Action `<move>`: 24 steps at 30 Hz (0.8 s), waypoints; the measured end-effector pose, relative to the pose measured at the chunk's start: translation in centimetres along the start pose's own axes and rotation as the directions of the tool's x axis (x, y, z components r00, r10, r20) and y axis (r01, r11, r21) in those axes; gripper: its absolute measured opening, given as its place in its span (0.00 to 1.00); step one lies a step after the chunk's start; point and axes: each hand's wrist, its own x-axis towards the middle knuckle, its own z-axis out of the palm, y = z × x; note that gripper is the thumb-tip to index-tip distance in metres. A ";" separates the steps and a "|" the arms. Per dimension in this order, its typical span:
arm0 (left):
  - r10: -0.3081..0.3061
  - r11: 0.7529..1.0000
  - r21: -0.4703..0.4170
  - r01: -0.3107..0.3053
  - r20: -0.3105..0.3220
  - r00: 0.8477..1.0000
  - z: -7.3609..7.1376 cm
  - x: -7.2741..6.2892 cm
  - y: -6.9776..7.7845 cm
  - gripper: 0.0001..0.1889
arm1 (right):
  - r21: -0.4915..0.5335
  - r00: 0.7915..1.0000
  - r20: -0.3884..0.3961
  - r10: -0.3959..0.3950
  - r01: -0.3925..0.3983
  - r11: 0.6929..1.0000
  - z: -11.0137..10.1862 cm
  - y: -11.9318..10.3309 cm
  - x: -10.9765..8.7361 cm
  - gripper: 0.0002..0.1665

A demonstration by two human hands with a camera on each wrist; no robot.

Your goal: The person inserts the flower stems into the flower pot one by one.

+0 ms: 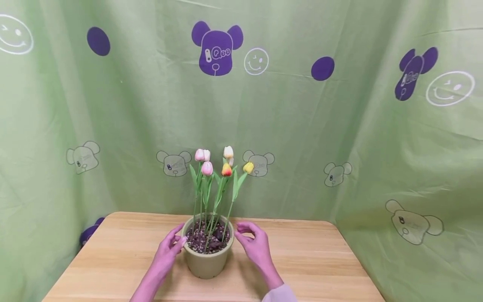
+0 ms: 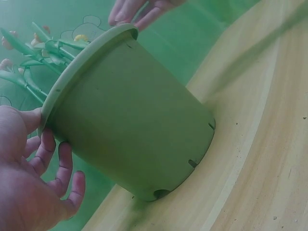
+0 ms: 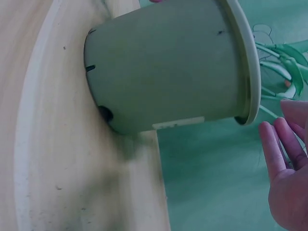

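A green plastic flowerpot [image 1: 206, 264] stands upright on the wooden table, filled with dark, speckled soil [image 1: 196, 241]. Several tulips [image 1: 207, 168] in pink, white, orange-red and yellow rise from it on thin green stems. My left hand [image 1: 168, 248] grips the pot's rim at its left side; in the left wrist view the thumb lies on the rim [image 2: 72, 72] with the other fingers curled below it. On the opposite side my right hand [image 1: 256, 246] is held beside the rim, holding nothing, its fingers loosely bent. The right wrist view shows a gap between those fingertips [image 3: 264, 127] and the pot.
The light wooden table [image 1: 302, 260] extends to both sides of the pot. Behind it and at either side hangs a green curtain [image 1: 286, 126] printed with bear heads and smiley faces. Small dark specks [image 3: 59, 187] lie on the tabletop in the right wrist view.
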 end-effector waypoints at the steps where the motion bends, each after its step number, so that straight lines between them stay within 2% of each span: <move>1: -0.001 1.000 0.000 0.001 0.002 1.000 0.0 0.0 0.0 0.33 | 0.004 1.000 0.001 -0.002 0.002 1.000 -0.1 0.2 -0.1 0.18; 13: -0.002 1.000 -0.008 0.002 0.010 1.000 -0.1 -0.1 0.0 0.32 | 0.041 0.997 0.075 0.036 -0.039 0.998 0.3 1.8 -0.8 0.22; 24: -0.010 1.000 -0.010 0.010 0.007 1.000 0.0 0.0 -0.2 0.31 | 0.061 0.997 0.071 0.038 -0.042 0.997 0.6 1.9 -1.1 0.21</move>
